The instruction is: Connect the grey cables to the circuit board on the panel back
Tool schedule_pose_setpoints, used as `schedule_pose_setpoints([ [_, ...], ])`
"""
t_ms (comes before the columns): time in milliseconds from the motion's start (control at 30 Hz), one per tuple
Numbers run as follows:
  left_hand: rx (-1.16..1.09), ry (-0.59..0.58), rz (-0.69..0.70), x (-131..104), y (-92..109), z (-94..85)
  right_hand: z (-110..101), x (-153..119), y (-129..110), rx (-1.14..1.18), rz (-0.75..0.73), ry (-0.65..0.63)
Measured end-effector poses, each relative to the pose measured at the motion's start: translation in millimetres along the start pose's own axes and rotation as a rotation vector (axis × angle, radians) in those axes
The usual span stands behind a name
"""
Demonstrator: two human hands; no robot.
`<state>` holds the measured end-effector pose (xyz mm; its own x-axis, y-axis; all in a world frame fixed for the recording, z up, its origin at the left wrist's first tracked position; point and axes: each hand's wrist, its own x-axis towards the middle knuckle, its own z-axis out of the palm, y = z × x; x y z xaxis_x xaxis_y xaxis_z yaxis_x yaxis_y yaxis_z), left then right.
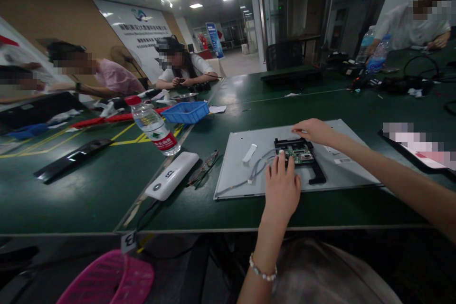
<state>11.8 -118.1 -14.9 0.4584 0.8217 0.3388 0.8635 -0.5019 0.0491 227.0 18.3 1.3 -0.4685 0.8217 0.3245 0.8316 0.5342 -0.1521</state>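
Observation:
A flat grey-white panel (237, 152) lies on the green table in front of me. On it sits a black bracket frame (319, 171) with a green circuit board (295, 155) inside, and grey cables (257, 166) run from its left side across the panel. My left hand (284, 185) rests with spread fingers at the near left edge of the board, near the cable end. My right hand (315, 131) is over the bracket's far edge, its fingers loosely bent; whether they touch it is hard to see. A white strip (250, 153) lies on the panel left of the board.
Left of the panel are eyeglasses (204, 169), a white power bank (173, 175), a water bottle (156, 128) and a blue tray (187, 112). A phone (420, 152) lies at right. Below the table edge is a pink basket (138, 278). Several people sit around the tables.

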Motion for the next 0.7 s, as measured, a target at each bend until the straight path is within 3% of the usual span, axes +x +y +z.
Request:
schedule_pose_setpoints([
  [700, 0.015, 0.016, 0.018, 0, -1, 1.0, -1, -15, -9, -0.028, -0.002, -0.076],
])
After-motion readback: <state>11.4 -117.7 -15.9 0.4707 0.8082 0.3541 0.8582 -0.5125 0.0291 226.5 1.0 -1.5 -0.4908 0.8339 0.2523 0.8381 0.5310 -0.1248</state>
